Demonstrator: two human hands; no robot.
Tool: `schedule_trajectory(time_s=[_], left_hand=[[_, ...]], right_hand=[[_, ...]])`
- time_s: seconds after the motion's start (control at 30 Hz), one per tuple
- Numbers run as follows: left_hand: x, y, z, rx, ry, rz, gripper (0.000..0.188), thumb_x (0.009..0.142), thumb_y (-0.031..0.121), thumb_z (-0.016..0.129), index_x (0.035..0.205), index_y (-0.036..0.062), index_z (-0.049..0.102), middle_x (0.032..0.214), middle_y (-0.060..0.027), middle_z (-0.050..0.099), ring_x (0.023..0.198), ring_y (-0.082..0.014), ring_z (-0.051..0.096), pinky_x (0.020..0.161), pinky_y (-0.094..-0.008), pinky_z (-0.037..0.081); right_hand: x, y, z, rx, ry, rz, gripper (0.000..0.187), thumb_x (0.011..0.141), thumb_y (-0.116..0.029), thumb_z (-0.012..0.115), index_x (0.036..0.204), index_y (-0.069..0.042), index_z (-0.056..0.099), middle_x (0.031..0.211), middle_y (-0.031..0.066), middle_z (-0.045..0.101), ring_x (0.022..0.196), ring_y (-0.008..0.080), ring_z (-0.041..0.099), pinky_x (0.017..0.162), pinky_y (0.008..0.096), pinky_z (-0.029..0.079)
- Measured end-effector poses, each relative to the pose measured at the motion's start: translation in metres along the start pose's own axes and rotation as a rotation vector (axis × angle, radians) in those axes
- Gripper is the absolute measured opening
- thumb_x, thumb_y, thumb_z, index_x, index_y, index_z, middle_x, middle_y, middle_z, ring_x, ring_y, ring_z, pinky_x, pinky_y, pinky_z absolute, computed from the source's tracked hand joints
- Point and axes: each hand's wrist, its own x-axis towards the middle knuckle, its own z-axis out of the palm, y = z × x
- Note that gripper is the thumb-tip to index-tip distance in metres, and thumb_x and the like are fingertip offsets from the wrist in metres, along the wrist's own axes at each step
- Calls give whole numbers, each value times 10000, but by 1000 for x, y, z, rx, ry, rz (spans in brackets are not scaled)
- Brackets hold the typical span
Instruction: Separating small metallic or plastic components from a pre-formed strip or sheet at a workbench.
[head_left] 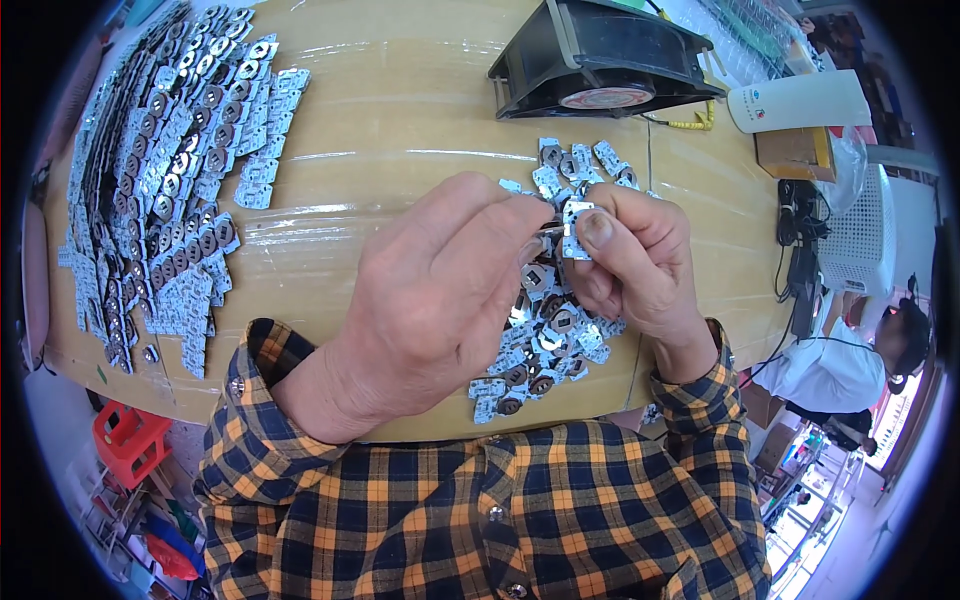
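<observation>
Between thumb and fingers, my right hand [640, 255] pinches a small white circuit board [575, 230] with the thumb on its face. My left hand [430, 280] is closed close against the board's left edge, its fingertips partly hidden behind the hand's own back; whether it grips the same board or another piece I cannot tell. Beneath both hands lies a loose pile of small circuit boards [560, 335], many carrying round dark coin-shaped parts. To the left, long strips of joined circuit boards [185, 150] are stacked in a large overlapping heap.
A black cooling fan [605, 65] stands at the back. Right of it are a yellow coiled cord [692, 122], a white cup on its side [800, 101], a cardboard box [795, 153], black cables [800, 225] and a white basket [862, 240]. A red stool [132, 440] sits lower left; another person [850, 350] is at right.
</observation>
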Motion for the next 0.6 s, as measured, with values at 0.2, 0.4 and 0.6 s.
schedule_trajectory(time_s=[0.2, 0.4, 0.6], left_hand=[[3, 0, -6, -48, 14, -52, 220, 773, -89, 633, 986, -36, 638, 831, -142, 633, 715, -250, 635, 622, -286, 485], [1, -3, -2, -112, -32, 0, 192, 773, -80, 642, 961, -41, 639, 800, -122, 639, 680, -232, 636, 604, -274, 485], [2, 4, -6, -124, -74, 41, 146, 816, -66, 619, 959, -48, 640, 827, -111, 651, 703, -176, 634, 614, -253, 485]], right_hand=[[0, 1, 2, 52, 30, -4, 328, 985, -178, 475, 689, -42, 441, 498, -7, 397, 375, 43, 330, 355, 206, 276], [2, 2, 6, 196, 37, -6, 330, 998, -170, 453, 694, -44, 448, 495, -14, 391, 371, 48, 325, 348, 200, 281], [4, 2, -3, 5, 152, -33, 315, 999, -192, 470, 727, -38, 507, 533, -20, 434, 391, 34, 351, 365, 192, 285]])
